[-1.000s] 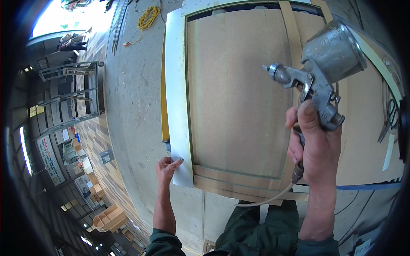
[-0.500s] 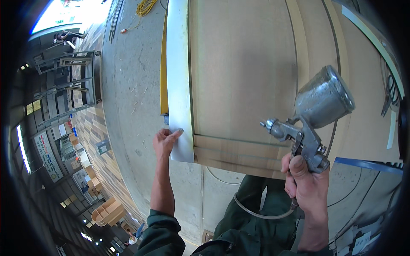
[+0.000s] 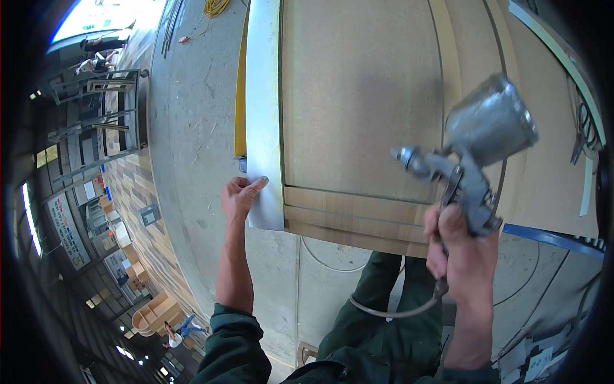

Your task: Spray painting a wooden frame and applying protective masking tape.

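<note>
Holding metal spray gun (image 3: 471,182) | cylindrical cup (image 3: 492,121) | smooth white strip (image 3: 263,109)

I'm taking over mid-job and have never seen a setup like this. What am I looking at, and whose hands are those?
There is no machine arm here: these are a person's own bare hands. The view comes from a wide fisheye camera worn on their head, looking down, so straight edges bend near the rim. Picture left is the person's left.

The right hand holds a metal spray gun with a cup on top and a hose below. The left hand has its thumb on a white strip; whether the fingers grip underneath is hidden.

That strip runs along the left side of a large brown panel. Scissors lie at the far right.
</note>
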A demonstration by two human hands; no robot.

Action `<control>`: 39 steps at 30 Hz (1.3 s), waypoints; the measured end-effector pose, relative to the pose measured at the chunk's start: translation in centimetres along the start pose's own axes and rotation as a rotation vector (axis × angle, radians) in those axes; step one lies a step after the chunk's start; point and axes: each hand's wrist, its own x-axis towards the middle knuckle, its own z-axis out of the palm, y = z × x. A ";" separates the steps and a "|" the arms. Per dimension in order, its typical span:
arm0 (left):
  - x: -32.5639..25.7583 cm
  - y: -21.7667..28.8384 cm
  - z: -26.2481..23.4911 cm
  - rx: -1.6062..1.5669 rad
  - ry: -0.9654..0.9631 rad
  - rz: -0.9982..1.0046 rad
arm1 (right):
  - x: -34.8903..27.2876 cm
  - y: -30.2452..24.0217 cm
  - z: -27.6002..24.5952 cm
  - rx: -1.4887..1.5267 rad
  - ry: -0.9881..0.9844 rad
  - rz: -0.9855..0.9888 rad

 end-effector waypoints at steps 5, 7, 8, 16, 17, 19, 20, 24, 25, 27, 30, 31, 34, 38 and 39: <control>-0.2 0.8 0.1 0.051 0.010 -0.026 | 4.1 -1.9 0.8 0.040 0.078 -0.154; -0.2 0.7 0.1 0.041 0.006 -0.034 | 4.8 -2.2 0.6 0.079 0.099 -0.182; -0.1 0.7 0.2 0.033 0.006 -0.030 | 4.8 -2.0 0.2 0.077 0.098 -0.178; 0.4 -0.4 0.2 0.027 -0.007 -0.031 | 0.8 1.0 -1.6 -0.022 -0.064 -0.009; 0.4 -0.3 0.3 0.039 -0.005 -0.029 | 0.3 1.3 -1.8 -0.020 -0.077 0.022; 0.5 -0.3 0.1 0.061 0.000 -0.038 | -0.7 1.4 -1.9 -0.018 -0.071 0.058; 0.6 -0.2 0.0 0.043 -0.008 -0.039 | -1.2 1.4 -2.1 -0.027 -0.083 0.092; 0.6 0.1 0.0 0.037 -0.020 -0.059 | -2.8 1.9 -2.4 -0.016 -0.096 0.151; 0.6 0.2 0.1 0.039 -0.023 -0.062 | -3.0 2.0 -2.5 -0.018 -0.096 0.155; 0.4 0.3 0.1 0.063 -0.016 -0.068 | -3.6 2.2 -2.8 -0.035 -0.116 0.193; 0.5 0.2 0.1 0.084 -0.003 -0.067 | -4.3 2.7 -3.0 -0.014 -0.121 0.223; 0.5 0.2 0.1 0.083 -0.004 -0.067 | -4.4 2.9 -3.1 -0.015 -0.121 0.223; 0.5 0.0 0.0 0.077 -0.001 -0.063 | -4.5 3.3 -3.2 -0.034 -0.154 0.244; 0.1 0.1 0.1 0.094 0.001 -0.056 | -3.8 3.2 -2.8 -0.044 -0.158 0.252; 0.1 0.4 0.1 0.108 -0.001 -0.059 | -3.7 3.0 -2.8 -0.034 -0.145 0.242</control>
